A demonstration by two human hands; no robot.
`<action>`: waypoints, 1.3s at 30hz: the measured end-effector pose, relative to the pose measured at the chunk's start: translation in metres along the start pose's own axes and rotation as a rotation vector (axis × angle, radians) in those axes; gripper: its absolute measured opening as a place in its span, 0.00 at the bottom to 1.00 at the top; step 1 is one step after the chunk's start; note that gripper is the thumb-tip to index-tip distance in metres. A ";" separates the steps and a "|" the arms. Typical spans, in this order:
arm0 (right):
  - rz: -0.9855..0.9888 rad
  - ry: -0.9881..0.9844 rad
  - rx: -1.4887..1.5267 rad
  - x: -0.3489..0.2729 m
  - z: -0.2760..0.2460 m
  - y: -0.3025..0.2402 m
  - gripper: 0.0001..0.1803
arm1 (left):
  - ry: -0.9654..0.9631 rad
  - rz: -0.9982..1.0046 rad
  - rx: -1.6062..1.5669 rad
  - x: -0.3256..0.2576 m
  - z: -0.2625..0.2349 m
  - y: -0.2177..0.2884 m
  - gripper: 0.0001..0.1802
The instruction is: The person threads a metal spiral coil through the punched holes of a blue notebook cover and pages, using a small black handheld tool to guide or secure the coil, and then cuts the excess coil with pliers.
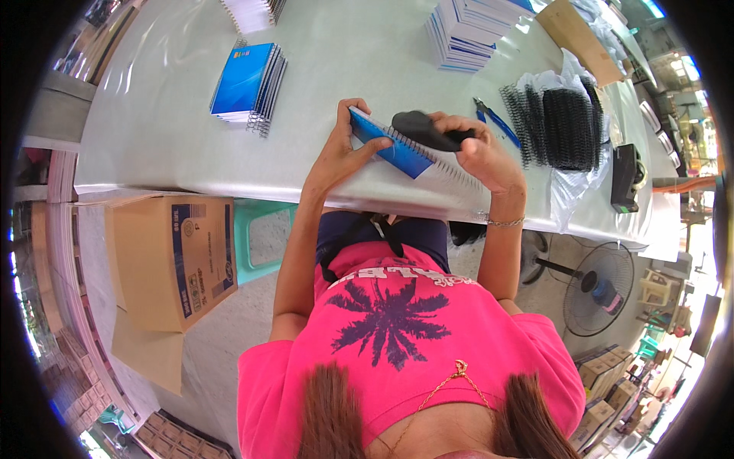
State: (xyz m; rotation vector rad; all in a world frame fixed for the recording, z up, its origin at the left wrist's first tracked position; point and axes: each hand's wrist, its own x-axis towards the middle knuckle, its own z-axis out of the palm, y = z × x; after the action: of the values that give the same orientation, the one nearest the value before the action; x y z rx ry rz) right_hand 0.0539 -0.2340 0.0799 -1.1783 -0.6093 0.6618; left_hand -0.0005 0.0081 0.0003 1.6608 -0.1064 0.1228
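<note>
My left hand (340, 153) is closed on a blue-covered notebook (407, 159), thumb on its cover, tilted above the table's near edge. A spiral binding coil (459, 171) runs along the notebook's upper long edge and sticks out beyond its right end. In my right hand (489, 157) is a black, rounded handheld tool (420, 128). Its wide end lies over the coiled edge; blur hides its exact kind and whether it touches the coil. Right of this hand lie blue-handled cutting pliers (501, 128). A pile of spiral-bound blue notebooks (243, 80) sits to the left.
Black coils (569, 126) lie on plastic at the right, beside a black tape dispenser (627, 180). A booklet stack (462, 38) stands at the back. Below the table are a cardboard box (145, 252), a green stool (243, 245) and a fan (600, 287).
</note>
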 end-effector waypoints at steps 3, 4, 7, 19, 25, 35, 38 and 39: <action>0.194 0.111 -0.215 0.007 0.002 -0.011 0.30 | 0.001 -0.023 0.013 -0.001 0.001 0.002 0.37; 0.260 0.167 -0.328 0.008 0.004 -0.014 0.32 | 0.004 -0.023 0.008 -0.002 0.000 0.001 0.37; 0.250 0.043 -0.409 0.006 0.004 -0.010 0.34 | -0.010 0.004 0.002 -0.001 -0.001 -0.003 0.37; 0.189 0.071 -0.384 0.003 0.004 -0.010 0.25 | -0.028 0.024 0.008 -0.001 -0.003 -0.003 0.34; 0.183 0.168 -0.642 0.014 0.011 -0.004 0.20 | 0.029 0.108 0.075 0.000 -0.001 -0.004 0.33; 0.162 0.117 -0.552 0.015 0.010 -0.004 0.24 | 0.020 0.065 0.005 -0.001 -0.001 -0.003 0.32; 0.195 0.194 -0.735 0.016 0.013 -0.001 0.24 | 0.019 0.056 0.013 -0.001 0.001 -0.001 0.32; 0.239 0.202 -0.756 0.020 0.010 0.001 0.23 | 0.022 0.046 0.017 -0.001 0.001 0.000 0.32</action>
State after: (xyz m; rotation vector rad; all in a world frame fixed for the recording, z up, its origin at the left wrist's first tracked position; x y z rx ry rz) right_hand 0.0592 -0.2128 0.0838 -2.0212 -0.5649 0.5079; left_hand -0.0012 0.0072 0.0000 1.6739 -0.1276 0.1773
